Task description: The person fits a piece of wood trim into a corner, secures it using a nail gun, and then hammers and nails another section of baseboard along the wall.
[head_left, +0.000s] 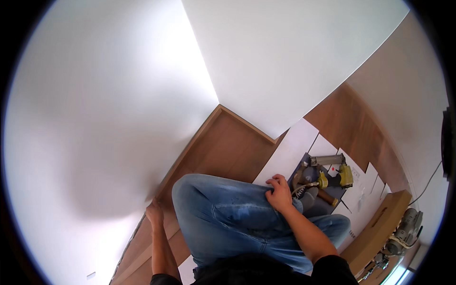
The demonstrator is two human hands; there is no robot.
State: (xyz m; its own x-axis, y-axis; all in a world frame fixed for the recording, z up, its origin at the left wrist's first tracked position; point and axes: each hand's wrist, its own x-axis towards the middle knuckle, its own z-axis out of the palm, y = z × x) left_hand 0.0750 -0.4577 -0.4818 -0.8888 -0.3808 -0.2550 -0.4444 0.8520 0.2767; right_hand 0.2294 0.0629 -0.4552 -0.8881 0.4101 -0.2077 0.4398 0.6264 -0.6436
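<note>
A wooden baseboard (189,143) runs along the foot of the left white wall to the corner, and a shorter baseboard piece (248,124) follows the adjoining wall. Low at the wall, my left hand (155,213) has its fingers curled at the near end of the long baseboard; the fingertips are partly hidden. My right hand (279,194) rests on my jeans at the lower leg, thumb and fingers apart, holding nothing. Just right of it, a yellow-green nail gun (336,177) lies on a dark tray (323,208) among other tools, partly covered by my foot.
White sheets (289,147) cover part of the brown wood floor (223,142). A long cardboard box (377,225) lies at the right, with a grey air compressor (404,232) beyond it. A cable (430,184) hangs at the far right. The white wall's outer corner (275,138) juts in ahead.
</note>
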